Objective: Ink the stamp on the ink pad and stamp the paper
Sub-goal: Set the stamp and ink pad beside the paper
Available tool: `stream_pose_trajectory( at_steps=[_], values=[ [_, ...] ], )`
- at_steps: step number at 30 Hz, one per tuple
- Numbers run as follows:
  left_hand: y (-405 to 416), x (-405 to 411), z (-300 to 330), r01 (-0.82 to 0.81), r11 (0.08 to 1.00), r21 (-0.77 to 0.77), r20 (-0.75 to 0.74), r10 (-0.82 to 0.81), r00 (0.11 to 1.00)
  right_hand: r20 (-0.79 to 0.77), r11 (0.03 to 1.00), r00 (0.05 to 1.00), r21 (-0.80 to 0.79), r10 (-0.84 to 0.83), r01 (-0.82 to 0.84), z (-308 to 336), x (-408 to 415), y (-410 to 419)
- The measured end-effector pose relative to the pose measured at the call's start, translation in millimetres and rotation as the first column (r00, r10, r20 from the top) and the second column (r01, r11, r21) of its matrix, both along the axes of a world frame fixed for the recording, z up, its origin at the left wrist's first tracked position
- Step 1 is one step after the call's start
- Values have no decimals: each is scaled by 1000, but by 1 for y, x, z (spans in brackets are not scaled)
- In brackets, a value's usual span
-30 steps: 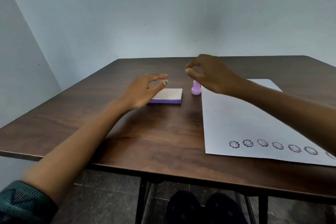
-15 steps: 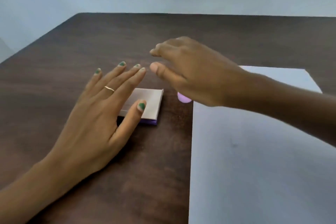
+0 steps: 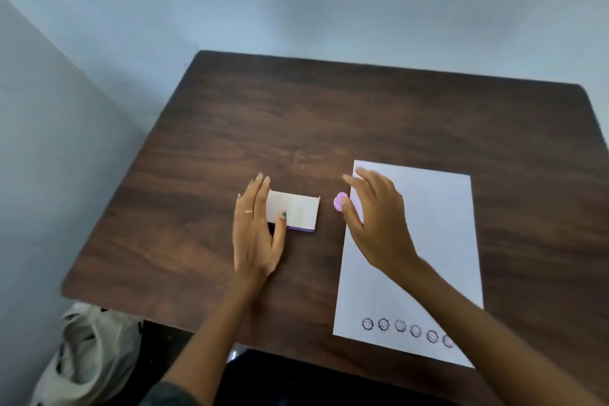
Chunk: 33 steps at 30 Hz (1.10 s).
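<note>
Here, no writing reads; both hands' grips [image 3: 255,227] [image 3: 375,218] wide, 6 stamped faces [image 3: 407,330].

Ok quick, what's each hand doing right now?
Left hand: open, thumb on the ink pad, gripping nothing.
Right hand: open beside the stamp, not holding it.
</note>
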<state>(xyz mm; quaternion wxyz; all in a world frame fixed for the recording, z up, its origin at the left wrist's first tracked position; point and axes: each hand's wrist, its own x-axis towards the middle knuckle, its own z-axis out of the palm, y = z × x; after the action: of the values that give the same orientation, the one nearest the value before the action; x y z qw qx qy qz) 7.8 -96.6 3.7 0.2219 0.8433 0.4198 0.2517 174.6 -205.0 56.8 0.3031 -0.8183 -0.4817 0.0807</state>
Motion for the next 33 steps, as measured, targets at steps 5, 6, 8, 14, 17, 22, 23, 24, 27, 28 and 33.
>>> stream_pose_trajectory(
  at_steps=[5, 6, 8, 14, 17, 22, 23, 24, 27, 28, 33],
  values=[
    [-34, -18, 8, -155, 945, -289, -39, 150, 988, -118, 984, 986, -147, -114, 96, 12, -8, -37],
    [-37, -21, 9, -157, 941, -299, -58, 146, 988, -105, 978, 989, -190, -102, 81, 11, -8, -40],
    [-40, -23, 14, -161, 938, -308, -77, 144, 987, -83, 960, 994, -276, -73, 48, 10, -4, -45],
    [-33, -21, 18, -91, 968, -232, -223, 39, 974, -9, 831, 1000, -556, 15, -18, -4, 24, -51],
    [-21, -17, 16, 34, 984, -175, -299, -86, 950, -24, 804, 999, -593, 21, -31, -9, 32, -49],
    [7, -6, 17, 175, 974, -143, -385, -218, 897, -92, 899, 994, -438, -53, 8, -7, 30, -22],
    [12, -3, 18, 201, 969, -146, -394, -244, 886, -106, 910, 993, -415, -49, 0, -7, 30, -16],
    [17, -2, 19, 232, 961, -147, -400, -273, 875, -125, 918, 991, -397, -39, -14, -8, 29, -10],
    [29, 2, 20, 316, 938, -142, -426, -346, 836, -169, 932, 986, -358, -10, -52, -9, 26, 5],
    [31, 3, 21, 327, 934, -142, -434, -356, 827, -177, 935, 984, -349, -6, -57, -10, 26, 9],
    [40, 8, 24, 330, 937, -116, -424, -347, 837, -209, 939, 977, -322, 49, -116, -14, 25, 24]
  ],
)
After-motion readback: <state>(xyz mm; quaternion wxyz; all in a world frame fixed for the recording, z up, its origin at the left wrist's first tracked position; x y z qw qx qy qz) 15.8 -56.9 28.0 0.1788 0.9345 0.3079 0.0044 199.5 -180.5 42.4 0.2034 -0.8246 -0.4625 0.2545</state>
